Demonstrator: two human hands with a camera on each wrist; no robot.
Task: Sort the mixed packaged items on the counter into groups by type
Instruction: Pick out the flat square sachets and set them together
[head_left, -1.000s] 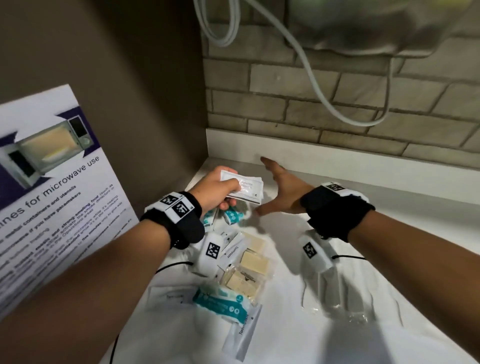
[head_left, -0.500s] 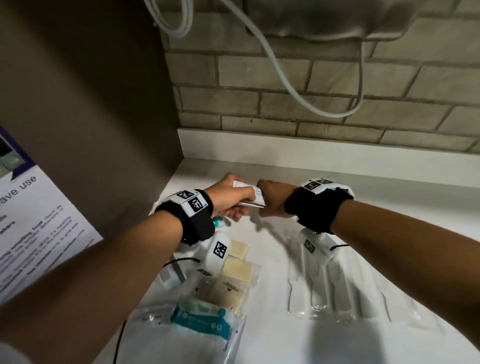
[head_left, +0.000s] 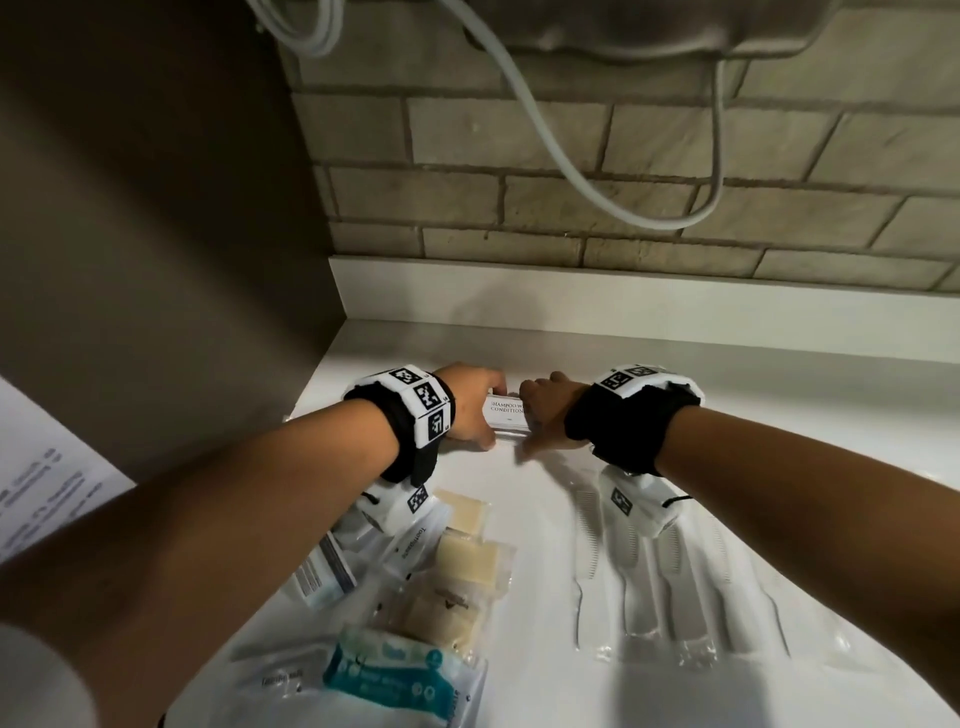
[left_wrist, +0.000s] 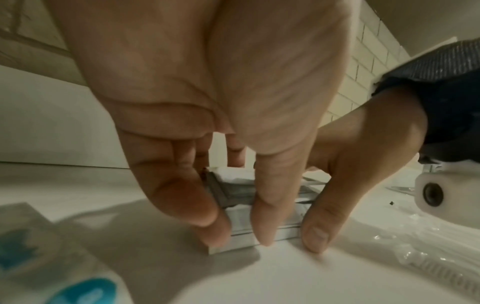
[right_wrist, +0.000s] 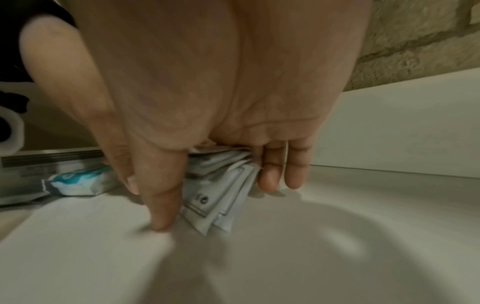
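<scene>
The table (head_left: 519, 545) is white and meets a brick wall (head_left: 571, 166) at its far edge. All positions below are given relative to the sachets (head_left: 509, 415), a small stack of white shampoo packets lying on the table near the wall.

A grey cable (head_left: 561, 171) hangs on the wall above the sachets. A printed sheet (head_left: 47, 493) stands well to their left.

Wrapped combs (head_left: 670, 582) lie side by side nearer the camera, to the right. Wrapped soaps (head_left: 467, 561) lie nearer the camera, to the left, beside a toothpaste packet (head_left: 410, 535). A teal pack (head_left: 384, 670) lies nearest the camera, past the soaps.

The left hand (head_left: 470, 405) is at the stack's left end. Its grip is clamped on the sachets: thumb on the near edge, fingers (left_wrist: 179, 195) over the left end.

The right hand (head_left: 548, 410) is at the stack's right end. Its grip is likewise clamped on the sachets, thumb at the near side and fingers (right_wrist: 270, 174) at the far side.
</scene>
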